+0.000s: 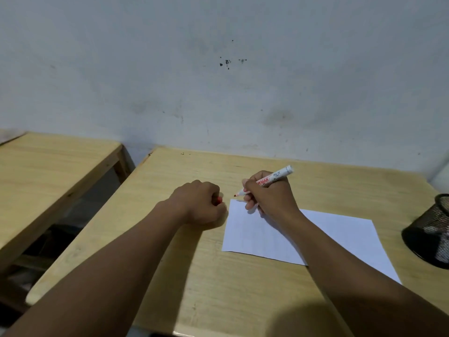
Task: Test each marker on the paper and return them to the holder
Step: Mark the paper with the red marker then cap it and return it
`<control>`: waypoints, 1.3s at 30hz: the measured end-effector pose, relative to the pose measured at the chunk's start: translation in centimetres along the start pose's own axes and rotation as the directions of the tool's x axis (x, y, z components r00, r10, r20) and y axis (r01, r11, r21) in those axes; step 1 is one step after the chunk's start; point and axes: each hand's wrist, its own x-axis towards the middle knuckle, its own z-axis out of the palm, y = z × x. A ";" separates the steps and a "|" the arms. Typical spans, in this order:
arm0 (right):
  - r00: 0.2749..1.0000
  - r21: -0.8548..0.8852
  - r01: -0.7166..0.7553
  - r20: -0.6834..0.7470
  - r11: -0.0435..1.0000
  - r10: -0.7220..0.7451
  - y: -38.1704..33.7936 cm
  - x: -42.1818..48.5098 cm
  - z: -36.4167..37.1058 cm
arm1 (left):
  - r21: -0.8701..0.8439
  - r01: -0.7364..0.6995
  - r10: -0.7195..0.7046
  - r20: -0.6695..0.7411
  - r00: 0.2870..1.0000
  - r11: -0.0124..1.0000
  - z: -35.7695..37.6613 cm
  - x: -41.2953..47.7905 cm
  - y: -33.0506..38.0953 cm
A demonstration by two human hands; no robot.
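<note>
Right hand (267, 193) grips an uncapped red whiteboard marker (264, 181) in a writing hold, its red tip just above the far left corner of the white paper (340, 234) beneath that hand. Left hand (199, 203), just beside the tip, is clenched around the red cap (219, 200), resting on the tabletop (170, 239). Well off to the right hand's right stands the black mesh holder (432, 234).

"What sort of room is this?"
"A plain study room or classroom — two pale wooden desks (184, 276) against a scuffed, stained white wall (218, 81), with a sheet of paper (340, 229) and a mesh pen holder (430, 237)."
</note>
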 end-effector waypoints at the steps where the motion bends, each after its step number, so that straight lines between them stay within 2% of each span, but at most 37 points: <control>1: 1.000 -0.020 -0.008 -0.007 1.000 0.008 0.2 0.0 0.2 | -0.018 0.002 -0.002 0.009 1.000 1.000 0.0 0.0 -0.1; 4: 1.000 -0.054 -0.014 -0.013 0.998 0.014 1.0 0.0 0.5 | -0.166 0.049 -0.033 0.100 0.994 0.985 -0.6 0.0 -0.5; 6: 1.000 -0.080 -0.006 -0.030 0.997 0.004 1.3 0.1 0.5 | -0.205 0.064 -0.036 0.142 0.989 0.977 -0.8 -0.1 -0.5; 10: 1.000 -0.134 0.027 -0.007 0.991 -0.028 1.6 0.1 0.5 | -0.107 0.055 -0.040 0.134 0.990 0.993 -0.6 -0.3 0.4; 20: 0.998 -0.199 0.055 0.005 0.978 -0.056 2.0 0.2 0.7 | -0.135 0.093 -0.071 0.162 0.984 0.986 -1.0 -0.4 0.9; 25: 0.999 -0.164 0.014 0.045 0.986 -0.007 1.6 0.1 0.7 | -0.125 0.097 -0.076 0.164 0.984 0.987 -0.8 -0.3 0.8; 27: 1.000 -0.098 -0.007 0.020 0.995 0.009 1.1 0.0 0.6 | -0.173 0.122 -0.094 0.162 0.982 0.977 -0.9 -0.2 0.5; 30: 0.996 0.064 -0.058 -0.068 0.996 0.062 0.2 0.4 0.1 | -0.392 0.140 -0.090 0.142 0.986 0.909 -1.0 -0.1 -0.8; 33: 0.990 0.132 -0.053 -0.123 0.990 0.069 -1.3 0.6 -1.2 | -0.524 0.105 -0.077 0.075 0.994 0.845 -1.1 -0.1 -1.5; 35: 0.995 0.142 -0.051 -0.082 0.989 0.063 -2.8 0.7 -2.3 | -0.624 0.100 -0.109 0.023 0.994 0.775 -1.4 -0.2 -1.1; 39: 0.983 0.198 -0.171 0.094 0.965 0.155 -6.2 0.3 -5.2 | -0.846 0.056 -0.154 -0.031 0.988 0.530 -3.2 0.2 1.3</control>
